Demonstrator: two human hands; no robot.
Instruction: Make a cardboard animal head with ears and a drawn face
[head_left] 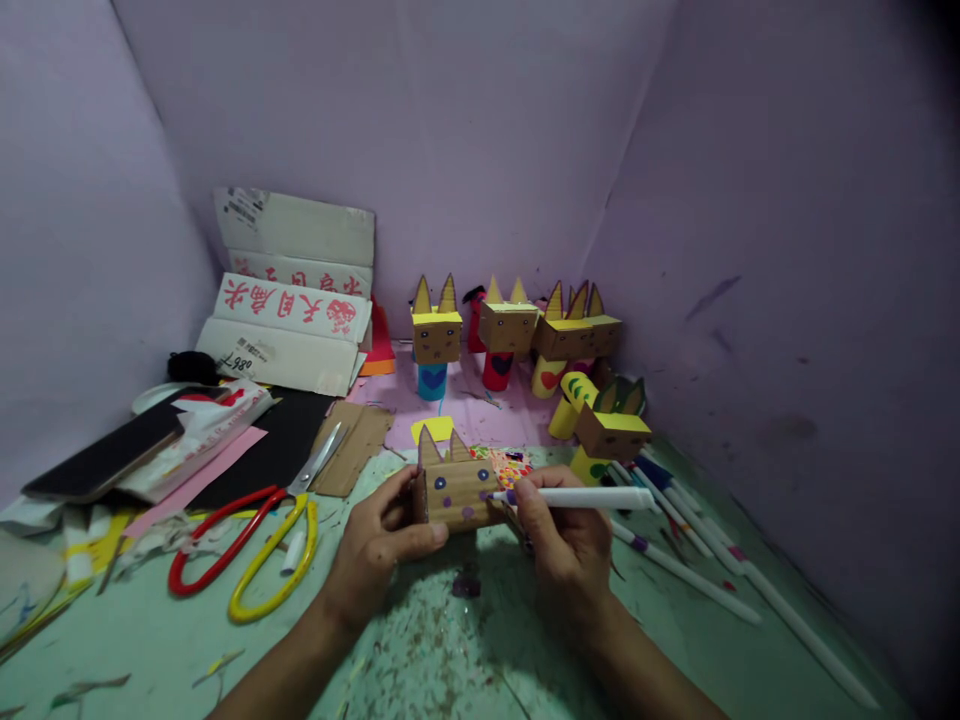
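A small cardboard box head (459,492) with two pointed ears, drawn eyes and purple spots faces me at the middle of the table. My left hand (382,535) grips its left end, thumb across the front and fingers behind. Between the thumb and fingers of my right hand (566,535) is a white marker (592,497), its purple tip touching the spot on the right side of the face. The right hand's lower fingers are partly hidden near the box's right edge.
Scissors (259,540) with red and yellow handles lie at left, beside cardboard scraps (351,448) and a folded carton (289,325). Finished-looking figures, including a blue-bodied one (433,380), stand behind. Several white markers (690,580) lie at right.
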